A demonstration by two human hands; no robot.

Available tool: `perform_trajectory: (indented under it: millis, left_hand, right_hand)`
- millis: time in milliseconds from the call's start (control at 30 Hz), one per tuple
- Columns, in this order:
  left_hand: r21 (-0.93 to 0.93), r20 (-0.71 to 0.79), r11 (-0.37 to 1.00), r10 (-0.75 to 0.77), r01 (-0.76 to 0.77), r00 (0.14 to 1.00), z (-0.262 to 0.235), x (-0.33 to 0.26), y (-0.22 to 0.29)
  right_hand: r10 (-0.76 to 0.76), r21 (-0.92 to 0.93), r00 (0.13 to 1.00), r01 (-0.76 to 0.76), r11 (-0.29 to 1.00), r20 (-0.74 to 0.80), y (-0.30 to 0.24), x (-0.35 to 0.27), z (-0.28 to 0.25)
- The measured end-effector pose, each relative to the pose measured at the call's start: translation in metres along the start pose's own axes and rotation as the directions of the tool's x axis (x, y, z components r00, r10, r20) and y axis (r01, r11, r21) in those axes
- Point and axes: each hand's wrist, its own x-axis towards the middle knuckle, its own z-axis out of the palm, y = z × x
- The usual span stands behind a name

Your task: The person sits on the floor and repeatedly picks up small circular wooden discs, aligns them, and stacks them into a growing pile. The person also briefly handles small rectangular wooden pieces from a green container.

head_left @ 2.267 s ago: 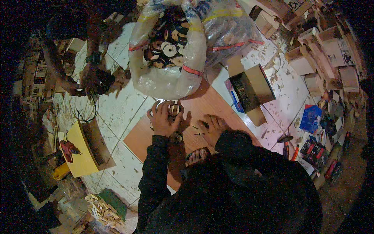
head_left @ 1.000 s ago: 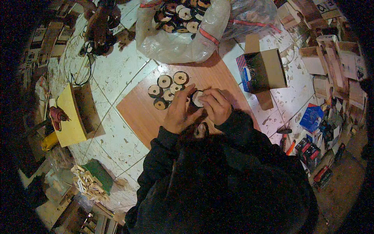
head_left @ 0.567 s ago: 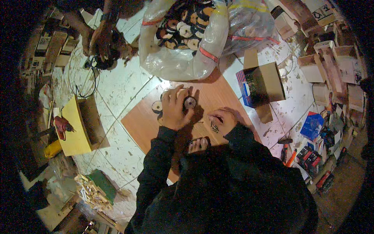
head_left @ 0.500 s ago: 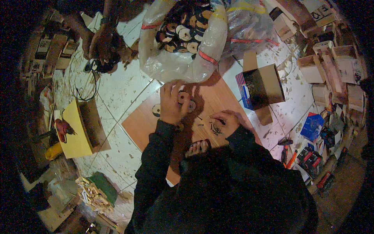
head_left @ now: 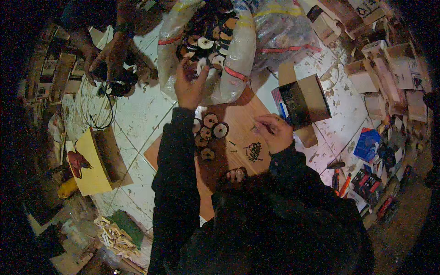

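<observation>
My left hand [head_left: 190, 87] reaches over the near rim of a clear plastic bag [head_left: 229, 89] full of round discs [head_left: 206, 42] with centre holes. Its thumb and fingers are apart around a pale disc [head_left: 201, 65], and no firm hold shows. My right hand [head_left: 276, 132] is above the right part of a wooden board [head_left: 238, 119], thumb and finger pinched together; what they hold is too small to make out. Several loose discs [head_left: 220, 129] lie on the board between my arms. Beside them is a small pile of thin dark pins [head_left: 253, 151].
An open cardboard box [head_left: 316, 101] stands right of the board, a yellow-sided box [head_left: 94, 162] left of it. Another person's hands [head_left: 110, 64] work on a dark corded object [head_left: 117, 85] at far left. Wood sticks [head_left: 117, 236] and tools [head_left: 341, 178] lie around the floor.
My left hand has left the discs on the board and moved forward to the bag. My right hand has lifted off the pin pile, fingers pinched. The view has shifted slightly.
</observation>
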Motion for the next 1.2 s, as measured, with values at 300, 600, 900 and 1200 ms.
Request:
perform_trajectory:
  millis: [300, 600, 900, 1200]
  left_hand:
    - [-0.719, 0.419, 0.462, -0.307, 0.519, 0.854, -0.029, -0.165, 0.066]
    - [-0.518, 0.351, 0.652, -0.428, 0.553, 0.833, -0.056, -0.190, 0.060]
    - [-0.315, 0.348, 0.828, -0.354, 0.464, 0.868, -0.053, -0.193, 0.055]
    - [0.619, 0.067, 0.773, 0.122, -0.137, 0.990, -0.070, -0.155, -0.003]
  right_hand:
    - [-0.417, -0.166, 0.905, 0.426, 0.889, 0.086, -0.063, 0.013, 0.039]
    - [-0.506, -0.147, 0.844, 0.532, 0.834, 0.179, -0.051, -0.011, 0.056]
    - [-0.415, -0.215, 0.792, 0.546, 0.810, 0.447, -0.045, -0.001, 0.048]
    - [-0.010, -0.805, 0.872, 0.455, 0.382, 0.489, 0.029, -0.032, 0.036]
